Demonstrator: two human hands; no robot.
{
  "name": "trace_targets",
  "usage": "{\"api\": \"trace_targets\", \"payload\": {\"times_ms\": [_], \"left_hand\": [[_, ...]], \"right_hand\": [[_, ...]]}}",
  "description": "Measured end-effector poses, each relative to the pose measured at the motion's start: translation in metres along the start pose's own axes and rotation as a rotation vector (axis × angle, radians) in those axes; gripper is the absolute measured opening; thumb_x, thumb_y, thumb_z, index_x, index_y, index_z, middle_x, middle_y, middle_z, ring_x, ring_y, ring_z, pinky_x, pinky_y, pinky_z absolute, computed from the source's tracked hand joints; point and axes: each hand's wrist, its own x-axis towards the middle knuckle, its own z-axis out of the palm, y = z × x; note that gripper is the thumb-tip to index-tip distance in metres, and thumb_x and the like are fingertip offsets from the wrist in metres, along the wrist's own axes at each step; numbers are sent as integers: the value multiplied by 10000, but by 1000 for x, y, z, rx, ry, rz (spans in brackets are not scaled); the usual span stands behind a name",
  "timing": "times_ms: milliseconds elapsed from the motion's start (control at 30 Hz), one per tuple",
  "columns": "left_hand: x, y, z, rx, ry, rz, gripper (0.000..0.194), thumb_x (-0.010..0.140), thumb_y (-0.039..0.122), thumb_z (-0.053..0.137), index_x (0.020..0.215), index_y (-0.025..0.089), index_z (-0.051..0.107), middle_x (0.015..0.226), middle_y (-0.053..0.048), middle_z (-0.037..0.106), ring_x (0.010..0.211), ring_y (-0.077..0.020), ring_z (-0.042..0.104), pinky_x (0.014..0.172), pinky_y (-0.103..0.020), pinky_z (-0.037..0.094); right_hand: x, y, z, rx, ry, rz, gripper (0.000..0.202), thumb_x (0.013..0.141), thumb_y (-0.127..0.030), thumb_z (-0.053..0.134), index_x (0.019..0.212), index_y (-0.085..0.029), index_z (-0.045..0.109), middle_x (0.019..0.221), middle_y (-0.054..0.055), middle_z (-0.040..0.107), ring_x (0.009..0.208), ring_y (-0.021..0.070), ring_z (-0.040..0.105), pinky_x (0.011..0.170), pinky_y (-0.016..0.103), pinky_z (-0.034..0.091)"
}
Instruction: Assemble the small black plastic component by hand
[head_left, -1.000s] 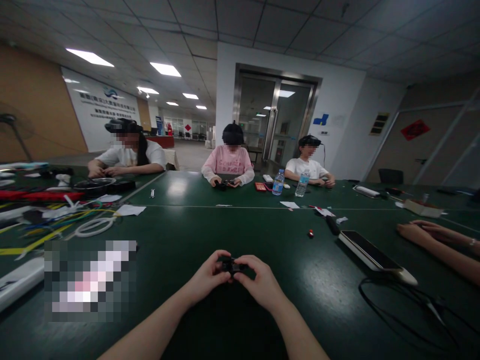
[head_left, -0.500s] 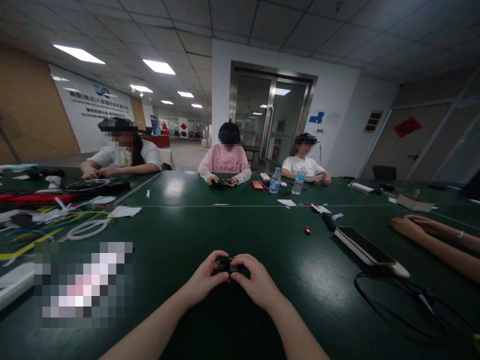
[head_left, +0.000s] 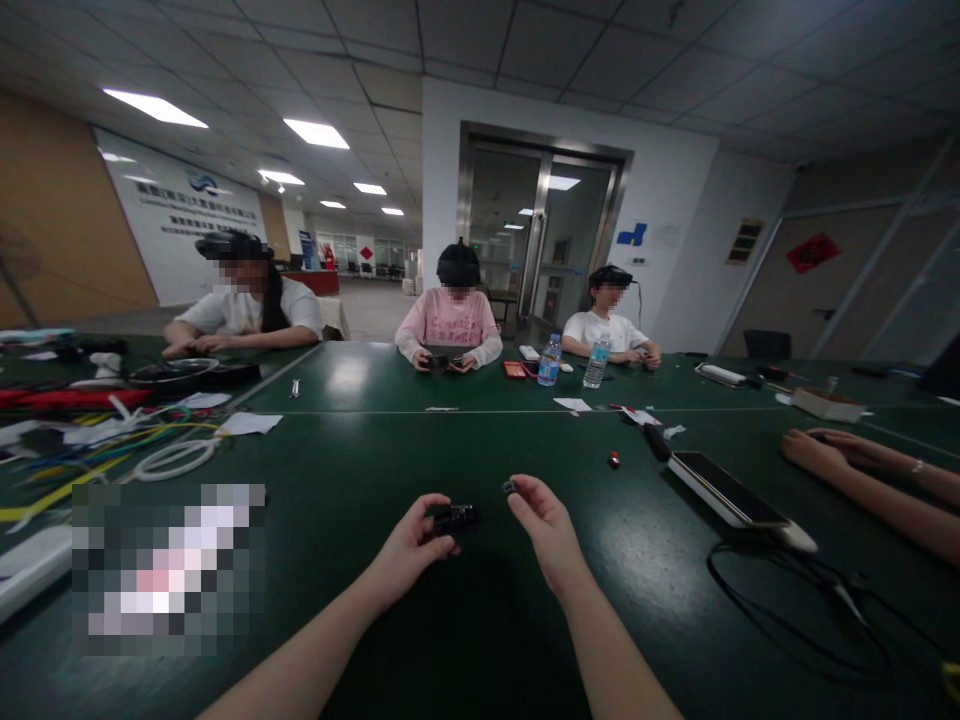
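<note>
My left hand [head_left: 414,540] is closed on a small black cylindrical object [head_left: 457,517], which sticks out to the right past the fingertips. It lies roughly level, just above the green table [head_left: 360,470]; its exact kind does not show. Apart from it, to the right, my right hand [head_left: 543,520] pinches a small dark piece [head_left: 509,487] between thumb and fingertips. That piece has a light glint on it and is too small to name. A gap separates the two hands.
At the right lie a dark-screened device [head_left: 727,488], a black cable [head_left: 757,600] and another person's hands [head_left: 817,450]. A small red item [head_left: 614,459] sits nearer. Two water bottles [head_left: 550,362] stand farther back. Wires and a white coil [head_left: 176,460] crowd the left. Three people sit opposite.
My hands were together around the black object. My right hand has moved away to the right and slightly up with the small dark piece; my left hand keeps the black cylinder.
</note>
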Motion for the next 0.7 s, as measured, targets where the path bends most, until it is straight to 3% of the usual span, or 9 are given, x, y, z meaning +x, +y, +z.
{"api": "trace_targets", "payload": {"times_ms": [300,700], "left_hand": [[-2,3,0,19,0,-27,396,746,122,566,1096,208,402,889,-41,650,793,-187,625,719,-346,449],[3,-6,-3,20,-28,8,420,723,122,585,1083,224,395,857,-18,644,762,-180,630,684,-320,437]], "right_hand": [[4,-2,-13,300,111,47,359,674,-340,692,1005,-233,605,1021,42,608,968,192,563,869,360,439],[0,-2,-4,291,67,75,361,647,-338,717,985,-243,632,967,33,633,934,189,563,859,353,424]]}}
